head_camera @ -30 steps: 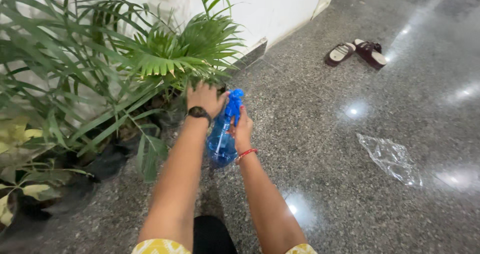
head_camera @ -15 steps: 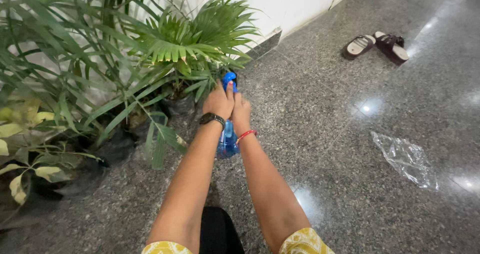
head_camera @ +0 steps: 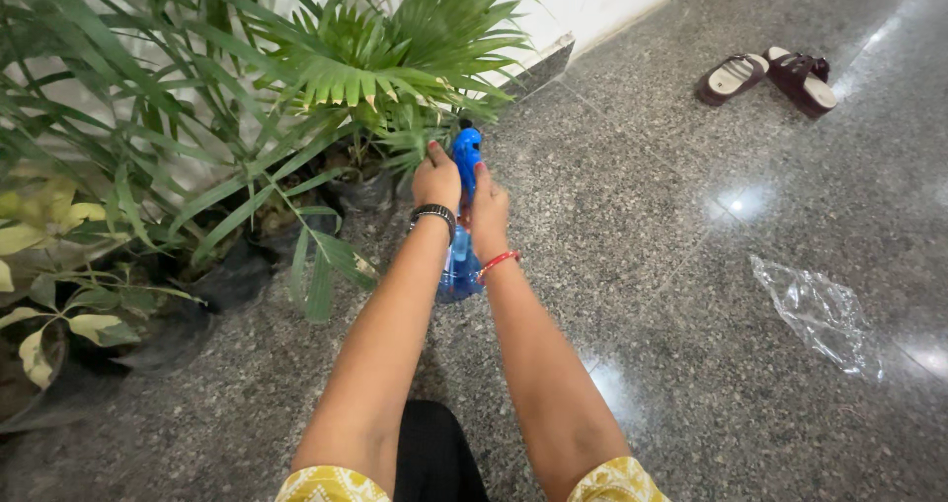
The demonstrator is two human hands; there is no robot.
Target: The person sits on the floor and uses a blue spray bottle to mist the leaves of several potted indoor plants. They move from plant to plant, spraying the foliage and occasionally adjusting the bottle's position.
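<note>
Both my hands grip a blue spray bottle [head_camera: 462, 255] held upright in front of me. My left hand [head_camera: 435, 179], with a black watch on the wrist, wraps the neck from the left. My right hand [head_camera: 488, 209], with a red thread on the wrist, holds it from the right. The bottle's blue nozzle head [head_camera: 466, 153] sticks up between my fingers and points at a palm-like potted plant [head_camera: 385, 68]. The clear blue body hangs below my wrists, partly hidden by them.
Several potted plants in dark grow bags [head_camera: 237, 275] line the white wall on the left. A pair of dark sandals [head_camera: 770, 76] lies at the far right. A crumpled clear plastic bag [head_camera: 820, 314] lies on the glossy grey granite floor [head_camera: 642, 226].
My hands have carried the bottle forward, closer to the palm fronds, and both now close around its neck. The view has shifted a little toward the plants.
</note>
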